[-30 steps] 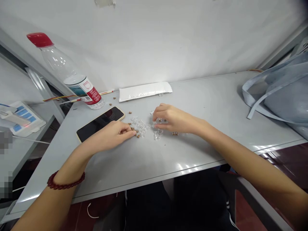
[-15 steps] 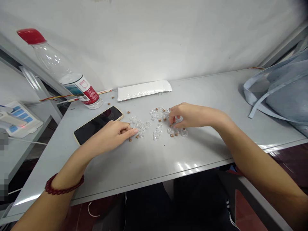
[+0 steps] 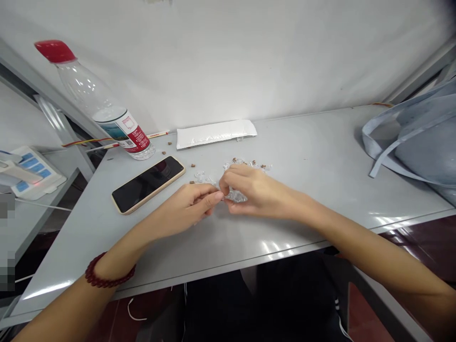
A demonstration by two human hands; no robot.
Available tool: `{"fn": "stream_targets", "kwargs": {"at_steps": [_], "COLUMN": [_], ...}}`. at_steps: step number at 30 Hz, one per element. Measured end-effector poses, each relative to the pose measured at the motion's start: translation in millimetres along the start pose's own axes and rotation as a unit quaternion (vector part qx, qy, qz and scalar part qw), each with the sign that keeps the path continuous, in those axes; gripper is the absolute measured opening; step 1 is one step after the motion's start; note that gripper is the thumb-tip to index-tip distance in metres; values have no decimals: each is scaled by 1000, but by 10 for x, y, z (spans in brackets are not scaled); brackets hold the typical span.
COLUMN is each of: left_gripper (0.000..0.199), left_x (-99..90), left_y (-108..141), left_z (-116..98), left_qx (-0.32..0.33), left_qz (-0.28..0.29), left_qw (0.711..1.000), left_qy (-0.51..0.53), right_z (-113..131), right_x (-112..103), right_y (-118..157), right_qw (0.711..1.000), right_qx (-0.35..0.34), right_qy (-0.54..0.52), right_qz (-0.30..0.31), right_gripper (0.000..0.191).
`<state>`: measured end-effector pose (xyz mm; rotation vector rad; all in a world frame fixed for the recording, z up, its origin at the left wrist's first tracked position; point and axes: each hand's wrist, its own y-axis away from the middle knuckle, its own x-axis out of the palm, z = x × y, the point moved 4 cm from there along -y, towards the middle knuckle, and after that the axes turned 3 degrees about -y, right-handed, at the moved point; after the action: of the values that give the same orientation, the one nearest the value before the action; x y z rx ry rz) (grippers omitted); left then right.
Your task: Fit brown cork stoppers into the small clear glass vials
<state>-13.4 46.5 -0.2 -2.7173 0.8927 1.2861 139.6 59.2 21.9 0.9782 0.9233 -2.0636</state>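
Observation:
My left hand (image 3: 194, 205) is closed in a pinch over the desk, with a red bead bracelet (image 3: 107, 271) on its wrist. Its fingertips meet those of my right hand (image 3: 249, 190), which is also pinched. Whatever is between the fingertips is too small to make out. Small clear pieces (image 3: 237, 195) lie beneath and behind the hands, partly hidden by them. Tiny brown stopper-like pieces (image 3: 193, 165) are scattered on the desk, some behind my right hand.
A black-screened phone (image 3: 147, 185) lies left of my hands. Behind it leans a red-capped bottle (image 3: 121, 124). A white packet (image 3: 216, 134) rests by the wall. At the right is a grey-blue bag (image 3: 423, 137); a power strip (image 3: 33, 171) is far left.
My right hand has moved left from the clear pieces to my left hand. My left hand has shifted slightly right, and the fingertips of both now meet.

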Motion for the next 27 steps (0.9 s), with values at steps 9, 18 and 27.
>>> {"fn": "stream_targets", "kwargs": {"at_steps": [9,18,27], "left_gripper": [38,42,35], "left_x": [-33,11,-62], "left_y": [20,12,13], "left_z": [-34,-18,-21], "left_qx": [20,17,53], "left_qz": [-57,-27,-57], "left_qw": [998,998,995], "left_qy": [25,54,61], "right_z": [22,105,-2], "right_x": [148,150,158], "right_y": [6,19,30], "right_qw": [996,990,989], "right_qx": [-64,-72,-59], "right_qy": [-8,3,11], "right_qz": [-58,-122,-134], "right_gripper": [9,10,21]}}
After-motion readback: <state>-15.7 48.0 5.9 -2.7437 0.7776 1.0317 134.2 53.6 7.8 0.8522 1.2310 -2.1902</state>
